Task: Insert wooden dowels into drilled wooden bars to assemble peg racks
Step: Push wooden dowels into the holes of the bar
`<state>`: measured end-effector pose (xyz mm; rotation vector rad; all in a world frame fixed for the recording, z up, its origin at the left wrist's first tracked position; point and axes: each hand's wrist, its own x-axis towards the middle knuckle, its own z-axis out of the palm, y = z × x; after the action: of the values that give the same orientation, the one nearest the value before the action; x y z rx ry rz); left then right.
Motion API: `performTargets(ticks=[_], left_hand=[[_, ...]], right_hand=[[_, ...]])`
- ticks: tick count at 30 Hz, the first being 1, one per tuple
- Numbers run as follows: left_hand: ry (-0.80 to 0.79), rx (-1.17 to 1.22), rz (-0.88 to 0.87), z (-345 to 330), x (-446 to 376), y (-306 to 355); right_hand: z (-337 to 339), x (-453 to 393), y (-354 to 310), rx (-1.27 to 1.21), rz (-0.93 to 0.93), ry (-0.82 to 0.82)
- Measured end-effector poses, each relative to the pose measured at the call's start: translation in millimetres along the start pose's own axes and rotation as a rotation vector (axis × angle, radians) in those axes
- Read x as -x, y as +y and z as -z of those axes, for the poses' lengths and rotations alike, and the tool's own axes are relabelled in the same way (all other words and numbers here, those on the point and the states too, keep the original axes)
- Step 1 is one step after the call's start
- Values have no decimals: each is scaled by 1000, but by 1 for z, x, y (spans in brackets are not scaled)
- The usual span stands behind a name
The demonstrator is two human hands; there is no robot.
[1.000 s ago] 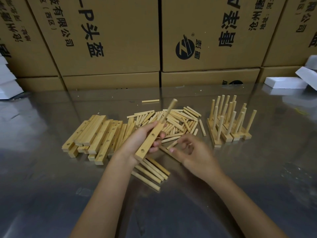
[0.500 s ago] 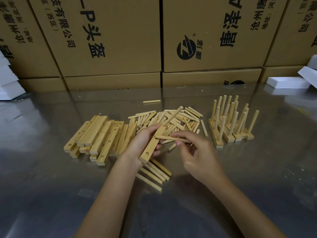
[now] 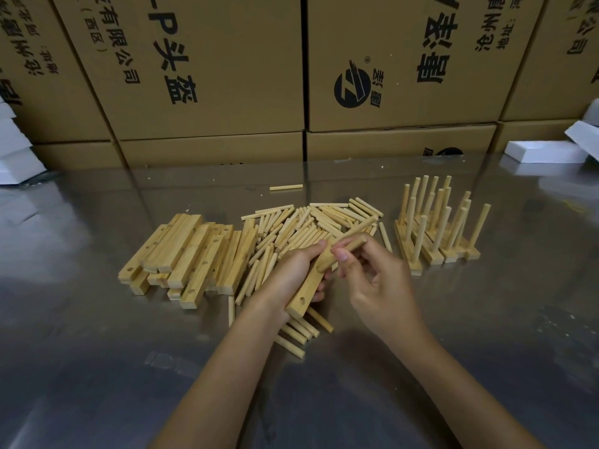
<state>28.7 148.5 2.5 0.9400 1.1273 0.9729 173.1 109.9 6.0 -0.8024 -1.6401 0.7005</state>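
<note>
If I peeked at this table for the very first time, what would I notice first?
First, the two hands in the middle: the left hand grips a drilled wooden bar while the right hand pinches a dowel against it. Behind them lies a heap of loose dowels, with a stack of bars to its left. On the right stand finished peg racks, their pegs pointing up.
</note>
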Motion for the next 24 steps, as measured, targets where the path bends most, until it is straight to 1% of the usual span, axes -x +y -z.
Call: performTargets(ticks=[4,8,11,17,24], left_hand=[[3,11,2,1,-1,-1],[32,26,-5,0,-1,-1],[18,6,-15,-4,0,-1],[17,-11,-24,-5,-1,-3],[26,15,-4,-5,-1,-2]], right_hand=[[-1,1,4,57,18,10],[-4,1,5,21,11,52],[-4,1,5,-15,7,52],[-9,0,4,-11,-10,84],[-8,1,6,22,-35,73]])
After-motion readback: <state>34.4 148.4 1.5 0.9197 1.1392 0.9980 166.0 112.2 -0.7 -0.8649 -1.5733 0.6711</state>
